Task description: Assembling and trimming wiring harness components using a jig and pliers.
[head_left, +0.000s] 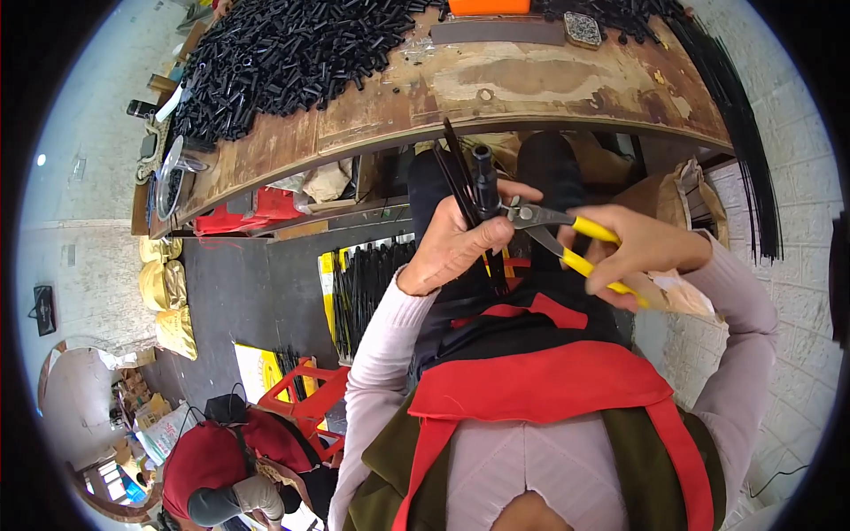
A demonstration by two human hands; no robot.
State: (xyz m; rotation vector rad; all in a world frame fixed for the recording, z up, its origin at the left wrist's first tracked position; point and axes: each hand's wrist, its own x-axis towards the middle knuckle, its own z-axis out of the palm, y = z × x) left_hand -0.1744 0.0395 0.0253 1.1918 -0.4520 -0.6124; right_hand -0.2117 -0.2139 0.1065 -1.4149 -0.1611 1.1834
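Red apron point(540, 385) up near, and yellow-handled pliers point(584, 227) are gripped by the right hand point(646, 248), just beside a black tube point(484, 181) and thin rods point(450, 173) clasped in the left hand point(456, 243).

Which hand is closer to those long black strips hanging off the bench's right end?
Right: the right hand, gripping the pliers, is left of the strips; the left hand, holding a black tube, is farther left.

White brick wall point(788, 310), dark floor point(212, 292), worn workbench point(513, 84).
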